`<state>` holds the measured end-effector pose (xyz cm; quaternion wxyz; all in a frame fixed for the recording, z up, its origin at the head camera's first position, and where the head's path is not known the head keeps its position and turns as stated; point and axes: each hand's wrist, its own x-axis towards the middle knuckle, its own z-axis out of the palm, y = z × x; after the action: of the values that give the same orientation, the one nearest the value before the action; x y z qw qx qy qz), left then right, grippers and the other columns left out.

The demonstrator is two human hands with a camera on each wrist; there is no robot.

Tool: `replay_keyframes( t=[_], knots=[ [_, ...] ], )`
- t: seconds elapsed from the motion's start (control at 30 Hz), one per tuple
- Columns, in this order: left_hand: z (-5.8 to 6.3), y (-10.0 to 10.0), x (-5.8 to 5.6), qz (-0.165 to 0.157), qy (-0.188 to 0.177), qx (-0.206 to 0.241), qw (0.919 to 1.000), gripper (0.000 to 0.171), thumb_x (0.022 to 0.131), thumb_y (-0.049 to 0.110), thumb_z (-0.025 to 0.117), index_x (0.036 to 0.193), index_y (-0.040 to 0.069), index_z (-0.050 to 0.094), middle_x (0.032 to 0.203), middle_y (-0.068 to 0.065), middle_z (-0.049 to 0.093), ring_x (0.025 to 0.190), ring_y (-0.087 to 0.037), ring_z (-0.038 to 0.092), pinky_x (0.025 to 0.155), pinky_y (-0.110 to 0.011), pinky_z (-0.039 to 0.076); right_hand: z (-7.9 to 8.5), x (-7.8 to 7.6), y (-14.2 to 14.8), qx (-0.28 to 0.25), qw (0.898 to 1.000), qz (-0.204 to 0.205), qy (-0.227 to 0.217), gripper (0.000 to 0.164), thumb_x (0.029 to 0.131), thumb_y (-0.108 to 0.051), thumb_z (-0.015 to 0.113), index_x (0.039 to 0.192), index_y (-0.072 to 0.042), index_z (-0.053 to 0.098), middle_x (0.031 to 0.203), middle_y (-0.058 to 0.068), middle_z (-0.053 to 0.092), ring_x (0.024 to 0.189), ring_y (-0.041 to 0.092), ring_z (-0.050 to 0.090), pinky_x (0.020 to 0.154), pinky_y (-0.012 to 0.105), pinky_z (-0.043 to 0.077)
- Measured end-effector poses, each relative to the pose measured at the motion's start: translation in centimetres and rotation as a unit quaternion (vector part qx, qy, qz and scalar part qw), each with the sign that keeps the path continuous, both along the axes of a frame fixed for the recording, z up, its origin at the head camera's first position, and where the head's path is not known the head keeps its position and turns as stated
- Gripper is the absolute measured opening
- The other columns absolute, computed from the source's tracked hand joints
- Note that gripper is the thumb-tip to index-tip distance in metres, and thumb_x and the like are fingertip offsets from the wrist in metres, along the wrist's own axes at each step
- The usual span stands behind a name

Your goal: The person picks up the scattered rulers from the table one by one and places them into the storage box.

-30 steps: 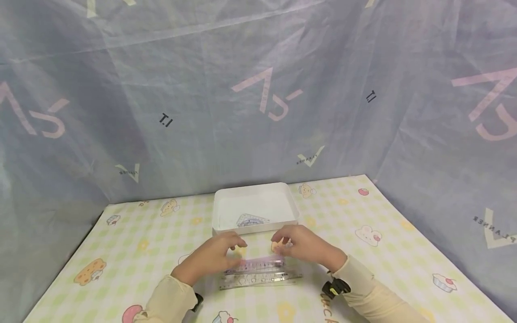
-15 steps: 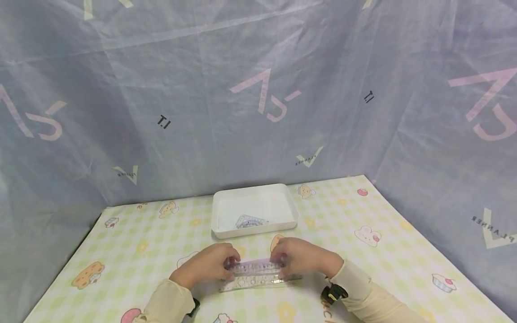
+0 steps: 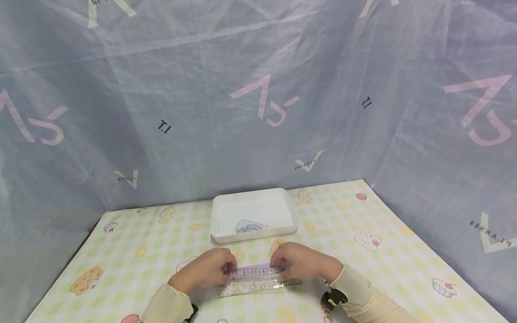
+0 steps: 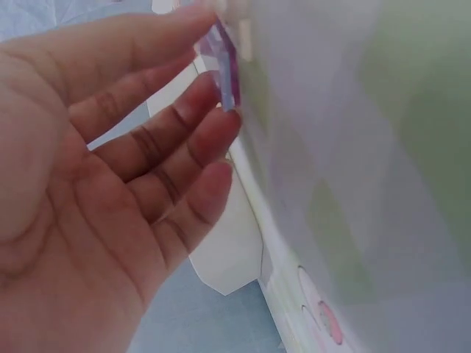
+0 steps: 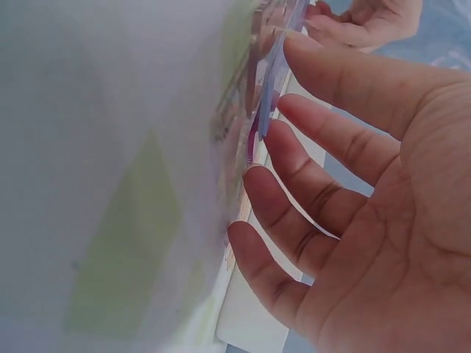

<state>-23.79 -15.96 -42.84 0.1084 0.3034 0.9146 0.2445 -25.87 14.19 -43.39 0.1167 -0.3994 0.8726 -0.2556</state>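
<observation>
A clear ruler with a purple tint (image 3: 255,272) lies crosswise in front of me. My left hand (image 3: 206,270) pinches its left end between thumb and fingers, and the left wrist view shows the purple-edged ruler end (image 4: 224,70) there. At the other end my right hand (image 3: 304,262) pinches it too; in the right wrist view the thumb and fingertips meet the ruler's edge (image 5: 268,92). Just nearer to me, partly under the hands, is a second clear ruler (image 3: 252,287). Whether the purple ruler is lifted off the table I cannot tell.
Beyond the hands stands a shallow white tray (image 3: 226,239) with clear measuring pieces (image 3: 251,226) inside, seemingly a set square and a protractor. A checked, cartoon-printed cloth (image 3: 153,260) covers the table. A grey-blue curtain (image 3: 202,134) rises behind it and on both sides.
Both hands have come down and toward me from above the rulers and taken the purple ruler by its two ends. The tray and its contents have not moved.
</observation>
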Motion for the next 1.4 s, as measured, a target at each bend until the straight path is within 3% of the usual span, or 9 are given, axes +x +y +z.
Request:
replay_keyframes(
  t=[0.33, 0.87, 1.07, 1.23, 1.4],
  knots=[
    [0.0, 0.2, 0.2, 0.005, 0.035, 0.014, 0.9993, 0.015, 0.082, 0.013, 0.078, 0.093, 0.019, 0.070, 0.090, 0.011, 0.060, 0.077, -0.006, 0.052, 0.069, -0.024, 0.048, 0.0, 0.0, 0.2, -0.008, 1.000, -0.002, 0.003, 0.030, 0.081, -0.021, 0.083, 0.108, -0.015, 0.072, 0.098, -0.013, 0.062, 0.087, 0.003, 0.055, 0.082, 0.022, 0.050],
    [0.3, 0.2, 0.0, 0.012, 0.008, 0.040, 0.9991, 0.020, 0.078, 0.009, 0.079, 0.093, 0.015, 0.068, 0.091, 0.007, 0.059, 0.080, -0.010, 0.051, 0.072, -0.026, 0.048, 0.1, 0.0, 0.2, -0.014, 0.999, -0.028, -0.014, 0.030, 0.079, -0.021, 0.085, 0.105, -0.016, 0.071, 0.093, -0.011, 0.059, 0.078, 0.004, 0.054, 0.072, 0.020, 0.049],
    [0.4, -0.1, -0.1, 0.012, -0.012, 0.056, 0.9983, 0.017, 0.082, 0.011, 0.078, 0.094, 0.017, 0.067, 0.095, 0.007, 0.062, 0.088, -0.011, 0.055, 0.078, -0.027, 0.050, 0.1, 0.1, 0.1, -0.016, 1.000, -0.019, -0.013, 0.031, 0.079, -0.025, 0.085, 0.105, -0.017, 0.071, 0.092, -0.011, 0.060, 0.075, 0.003, 0.050, 0.071, 0.021, 0.049],
    [0.6, -0.2, 0.0, 0.009, -0.035, 0.083, 0.9959, 0.018, 0.081, 0.009, 0.078, 0.093, 0.013, 0.067, 0.095, 0.004, 0.063, 0.088, -0.014, 0.057, 0.075, -0.026, 0.051, 0.0, 0.1, 0.1, -0.017, 1.000, -0.009, -0.003, 0.029, 0.079, -0.023, 0.085, 0.104, -0.017, 0.071, 0.091, -0.012, 0.060, 0.074, 0.002, 0.048, 0.072, 0.020, 0.049],
    [1.0, -0.2, 0.1, 0.011, -0.023, 0.091, 0.9956, 0.016, 0.080, 0.006, 0.076, 0.091, 0.012, 0.066, 0.091, 0.004, 0.063, 0.084, -0.014, 0.057, 0.072, -0.025, 0.051, -0.1, 0.1, 0.0, -0.013, 1.000, -0.005, -0.003, 0.025, 0.081, -0.022, 0.084, 0.102, -0.017, 0.070, 0.089, -0.012, 0.058, 0.076, 0.002, 0.051, 0.072, 0.019, 0.049]
  ],
)
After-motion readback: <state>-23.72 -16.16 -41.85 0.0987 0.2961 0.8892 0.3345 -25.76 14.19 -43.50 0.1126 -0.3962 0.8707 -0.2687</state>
